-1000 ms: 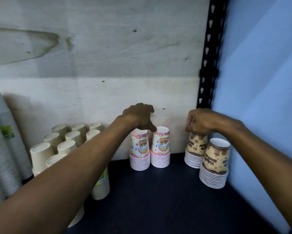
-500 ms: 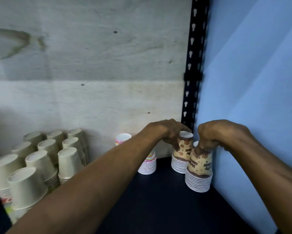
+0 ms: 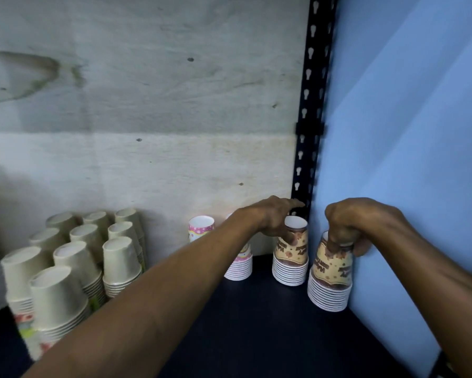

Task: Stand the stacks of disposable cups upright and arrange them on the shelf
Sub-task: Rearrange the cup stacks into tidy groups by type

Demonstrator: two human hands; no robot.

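Two brown-and-cream cup stacks stand mouth-down in the shelf's right corner. My right hand (image 3: 349,227) grips the top of the nearer brown stack (image 3: 330,279), pressed beside the blue side panel. My left hand (image 3: 273,216) rests on the upper left side of the farther brown stack (image 3: 290,257), fingers loosely spread over it. Two pink patterned stacks stand to the left by the back wall: one (image 3: 201,227) shows its top, the other (image 3: 239,266) is mostly hidden behind my left forearm.
Several cream cup stacks (image 3: 74,263) fill the shelf's left side. A black slotted upright (image 3: 311,105) runs up the back right corner beside the blue panel (image 3: 406,159). The dark shelf surface (image 3: 256,323) lies bare in front of the stacks.
My left hand swung from the pink stacks over to the farther brown stack. My right hand shifted from that farther stack to the nearer one and holds its top. The view panned right.
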